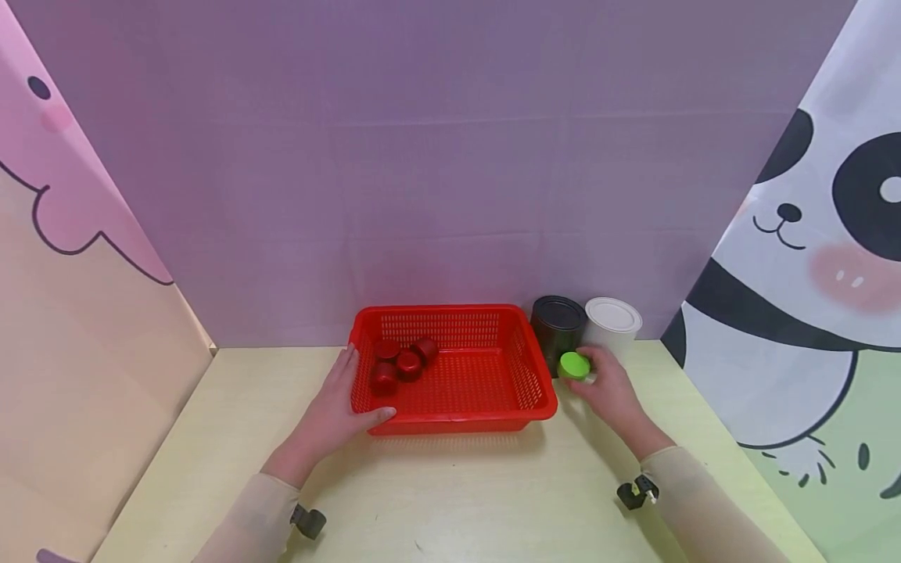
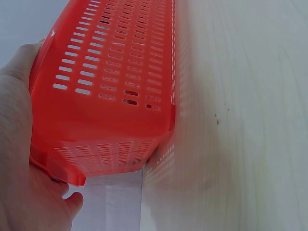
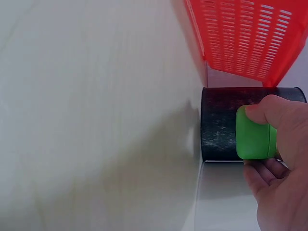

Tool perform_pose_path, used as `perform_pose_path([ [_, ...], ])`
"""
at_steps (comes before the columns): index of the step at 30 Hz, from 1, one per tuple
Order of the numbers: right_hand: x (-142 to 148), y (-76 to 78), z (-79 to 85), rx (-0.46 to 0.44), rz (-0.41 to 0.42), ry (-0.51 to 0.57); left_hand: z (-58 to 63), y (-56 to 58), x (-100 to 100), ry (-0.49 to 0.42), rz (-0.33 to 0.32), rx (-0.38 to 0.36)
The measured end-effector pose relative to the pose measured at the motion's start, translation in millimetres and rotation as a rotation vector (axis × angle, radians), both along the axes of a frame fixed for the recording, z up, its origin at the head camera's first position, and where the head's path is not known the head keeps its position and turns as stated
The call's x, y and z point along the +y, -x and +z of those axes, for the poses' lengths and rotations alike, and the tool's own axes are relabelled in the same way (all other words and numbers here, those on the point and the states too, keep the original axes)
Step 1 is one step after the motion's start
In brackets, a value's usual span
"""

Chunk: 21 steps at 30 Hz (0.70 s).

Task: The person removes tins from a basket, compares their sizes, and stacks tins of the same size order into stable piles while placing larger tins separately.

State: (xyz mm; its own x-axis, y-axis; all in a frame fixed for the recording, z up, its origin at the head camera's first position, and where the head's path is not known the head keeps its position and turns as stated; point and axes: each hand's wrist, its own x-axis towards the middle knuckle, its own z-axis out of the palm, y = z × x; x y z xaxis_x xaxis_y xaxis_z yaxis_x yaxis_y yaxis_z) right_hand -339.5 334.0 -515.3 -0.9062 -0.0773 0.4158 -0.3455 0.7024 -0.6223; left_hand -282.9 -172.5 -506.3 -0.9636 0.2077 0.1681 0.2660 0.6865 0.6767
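A red plastic basket (image 1: 457, 424) stands on the table against the purple backdrop. At its front left corner the left hand (image 1: 336, 410) grips the rim, with the thumb over the front edge and the fingers along the left side. Several small shiny red containers (image 1: 410, 365) lie in the basket's left half. The right hand (image 1: 611, 391) pinches a small bright green round container (image 3: 252, 134) between thumb and fingers. It is held in front of a black canister (image 1: 558, 317), to the right of the basket. Some fingers are hidden behind the green container.
Beside the black canister stands a white canister (image 1: 612, 317) with a lid. Both are close to the backdrop (image 1: 450, 172) at the table's rear. Printed panels with a panda (image 1: 788, 234) and a pink figure flank the pale wooden table (image 1: 486, 500).
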Motion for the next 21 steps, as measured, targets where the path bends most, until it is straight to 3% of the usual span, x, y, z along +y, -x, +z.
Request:
perform_pose_path([
  [21,-1,6.5,-16.3,-0.097,-0.022,-0.035,2.9,-1.0,1,-0.004,-0.002,-0.010],
])
